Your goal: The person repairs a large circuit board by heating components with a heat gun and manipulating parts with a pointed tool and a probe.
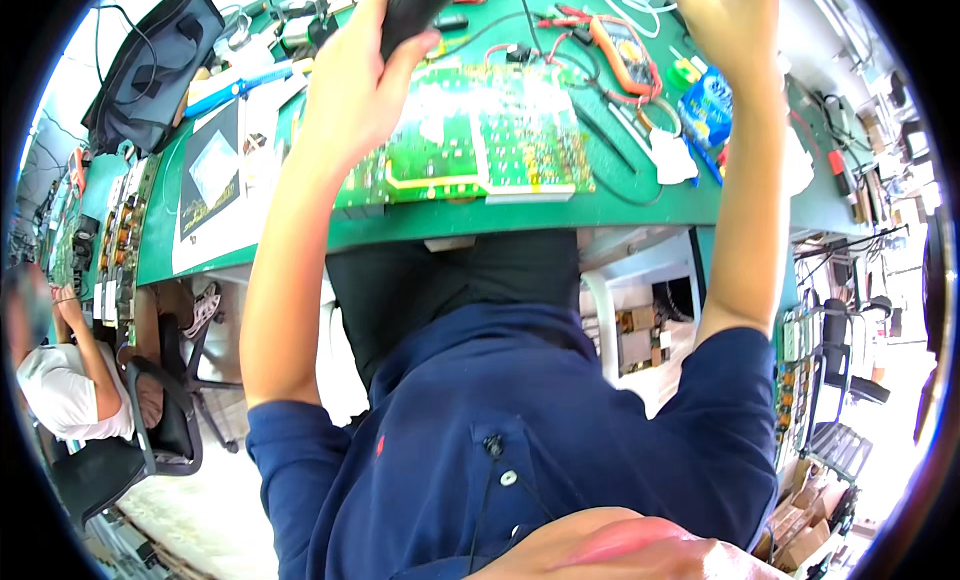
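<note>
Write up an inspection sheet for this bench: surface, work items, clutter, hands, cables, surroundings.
Surface: green tabletop, crowded toward its far side.
Work items: green circuit board lying on the tabletop, glare over part of it; black object, cut off by the top edge, kind unclear.
Clutter: orange multimeter and blue packet right of the board; white sheet and dark bag to its left.
Hands: left hand grips the black object; right hand raised, fingertips cut off, contents unclear.
Cables: thin black cable curving right of the board; others tangled around the multimeter.
Surroundings: seated person at left, on a black chair.
</note>
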A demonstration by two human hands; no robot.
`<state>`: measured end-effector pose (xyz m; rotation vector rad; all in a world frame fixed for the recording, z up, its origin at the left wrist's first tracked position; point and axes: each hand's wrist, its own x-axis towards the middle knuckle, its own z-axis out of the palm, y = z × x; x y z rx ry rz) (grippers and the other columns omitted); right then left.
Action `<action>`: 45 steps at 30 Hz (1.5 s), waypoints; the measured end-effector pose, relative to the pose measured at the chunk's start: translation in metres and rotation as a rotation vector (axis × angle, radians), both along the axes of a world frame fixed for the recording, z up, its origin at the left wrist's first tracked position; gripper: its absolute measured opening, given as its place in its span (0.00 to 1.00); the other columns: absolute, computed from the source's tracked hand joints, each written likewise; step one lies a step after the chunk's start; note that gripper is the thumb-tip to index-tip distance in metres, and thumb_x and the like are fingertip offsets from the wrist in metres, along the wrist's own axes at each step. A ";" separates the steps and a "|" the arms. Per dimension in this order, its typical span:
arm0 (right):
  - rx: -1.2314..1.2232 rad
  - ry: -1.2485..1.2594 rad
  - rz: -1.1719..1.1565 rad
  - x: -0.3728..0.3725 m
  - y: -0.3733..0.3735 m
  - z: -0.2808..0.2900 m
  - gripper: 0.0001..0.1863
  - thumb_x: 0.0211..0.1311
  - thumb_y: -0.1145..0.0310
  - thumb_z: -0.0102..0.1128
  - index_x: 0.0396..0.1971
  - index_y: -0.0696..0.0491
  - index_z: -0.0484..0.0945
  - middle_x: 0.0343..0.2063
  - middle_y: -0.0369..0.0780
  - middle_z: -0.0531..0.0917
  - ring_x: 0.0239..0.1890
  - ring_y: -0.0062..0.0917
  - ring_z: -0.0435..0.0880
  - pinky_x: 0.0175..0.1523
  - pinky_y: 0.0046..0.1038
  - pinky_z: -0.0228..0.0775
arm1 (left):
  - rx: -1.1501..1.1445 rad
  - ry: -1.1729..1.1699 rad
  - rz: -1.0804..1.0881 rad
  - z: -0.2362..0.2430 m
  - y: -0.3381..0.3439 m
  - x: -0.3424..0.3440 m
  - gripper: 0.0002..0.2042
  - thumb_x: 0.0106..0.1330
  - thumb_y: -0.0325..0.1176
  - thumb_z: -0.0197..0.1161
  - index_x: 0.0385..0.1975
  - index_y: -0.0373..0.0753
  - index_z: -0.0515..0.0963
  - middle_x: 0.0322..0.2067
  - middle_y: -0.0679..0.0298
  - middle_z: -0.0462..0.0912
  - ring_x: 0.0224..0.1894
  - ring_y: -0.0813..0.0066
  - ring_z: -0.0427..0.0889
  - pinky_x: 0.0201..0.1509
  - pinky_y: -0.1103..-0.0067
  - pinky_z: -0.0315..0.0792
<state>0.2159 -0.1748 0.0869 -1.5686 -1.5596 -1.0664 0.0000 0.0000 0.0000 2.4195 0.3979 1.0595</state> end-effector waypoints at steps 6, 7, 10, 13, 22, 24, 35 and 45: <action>0.035 0.195 -0.200 0.113 0.012 -0.061 0.46 0.47 0.39 0.62 0.60 0.54 0.60 0.57 0.51 0.63 0.61 0.39 0.62 0.62 0.38 0.56 | -0.093 -0.292 -0.131 -0.008 0.001 0.010 0.16 0.59 0.31 0.61 0.45 0.36 0.68 0.31 0.62 0.77 0.34 0.76 0.73 0.43 0.80 0.67; 0.069 0.212 -0.215 0.127 0.015 -0.073 0.45 0.47 0.40 0.62 0.59 0.55 0.61 0.57 0.51 0.64 0.60 0.39 0.63 0.61 0.38 0.57 | -0.100 -0.274 -0.139 -0.009 -0.001 0.009 0.16 0.59 0.31 0.61 0.45 0.36 0.68 0.32 0.62 0.77 0.34 0.76 0.73 0.43 0.80 0.67; 0.209 0.302 -0.194 0.164 0.030 -0.082 0.38 0.50 0.51 0.64 0.58 0.53 0.62 0.54 0.48 0.68 0.58 0.41 0.65 0.62 0.36 0.55 | -0.124 -0.248 -0.158 -0.003 -0.001 -0.002 0.15 0.57 0.29 0.62 0.43 0.36 0.69 0.34 0.62 0.77 0.36 0.77 0.73 0.43 0.80 0.67; 0.103 0.596 -0.246 0.167 0.039 -0.081 0.32 0.54 0.48 0.61 0.57 0.46 0.67 0.46 0.43 0.78 0.40 0.27 0.80 0.45 0.27 0.70 | -0.100 -0.301 -0.162 -0.007 0.000 -0.005 0.16 0.56 0.29 0.63 0.43 0.36 0.69 0.33 0.60 0.78 0.35 0.72 0.76 0.43 0.77 0.68; 0.152 0.733 0.076 0.159 0.019 -0.061 0.20 0.67 0.56 0.45 0.42 0.57 0.78 0.38 0.40 0.83 0.41 0.25 0.80 0.49 0.24 0.67 | -0.195 -0.349 -0.146 -0.005 -0.014 -0.018 0.17 0.52 0.31 0.68 0.40 0.36 0.71 0.35 0.61 0.80 0.40 0.68 0.78 0.48 0.76 0.69; 0.143 0.966 0.254 0.163 0.012 -0.058 0.20 0.68 0.59 0.43 0.43 0.62 0.75 0.38 0.39 0.83 0.41 0.26 0.81 0.48 0.24 0.67 | -0.447 -0.482 -0.247 -0.006 -0.010 -0.014 0.16 0.56 0.28 0.65 0.43 0.35 0.70 0.38 0.61 0.78 0.40 0.72 0.78 0.47 0.77 0.70; -0.087 1.267 0.529 0.083 -0.020 -0.052 0.23 0.61 0.61 0.54 0.51 0.59 0.68 0.38 0.43 0.78 0.36 0.23 0.78 0.41 0.21 0.71 | -1.126 -0.714 -0.458 -0.028 0.013 0.029 0.08 0.62 0.27 0.60 0.38 0.39 0.71 0.33 0.65 0.76 0.38 0.75 0.75 0.42 0.78 0.72; -0.714 0.904 -0.035 0.094 -0.046 -0.106 0.11 0.55 0.68 0.60 0.35 0.60 0.79 0.24 0.36 0.81 0.27 0.15 0.76 0.34 0.20 0.69 | -1.288 -0.397 -0.494 -0.017 0.059 0.050 0.12 0.61 0.35 0.63 0.39 0.35 0.73 0.31 0.63 0.77 0.30 0.78 0.73 0.32 0.84 0.68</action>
